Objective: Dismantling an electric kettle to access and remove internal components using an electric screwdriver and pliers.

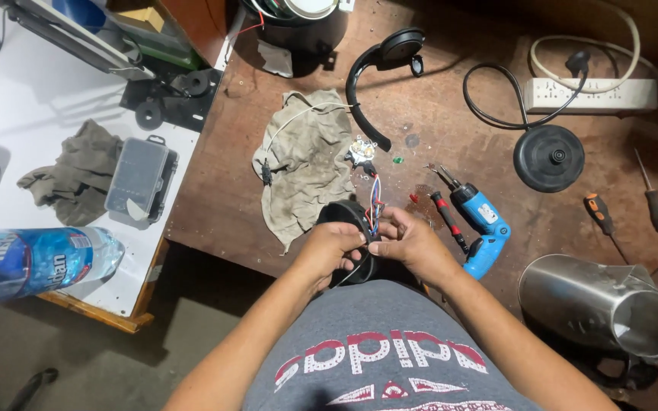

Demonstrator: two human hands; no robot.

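At lower centre of the frame, the left hand (330, 247) and right hand (409, 242) are both gripping a round black plastic base with red and blue wires (356, 228), just above the brown wooden table (222, 198) edge; a blue electric screwdriver (481, 221) is lying just right of them.

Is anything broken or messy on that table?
Yes. The steel kettle body lies on its side at the right, off its round black base. Both hands hold a black round part with loose coloured wires sticking out. A dark stain marks the wood beside the blue drill.
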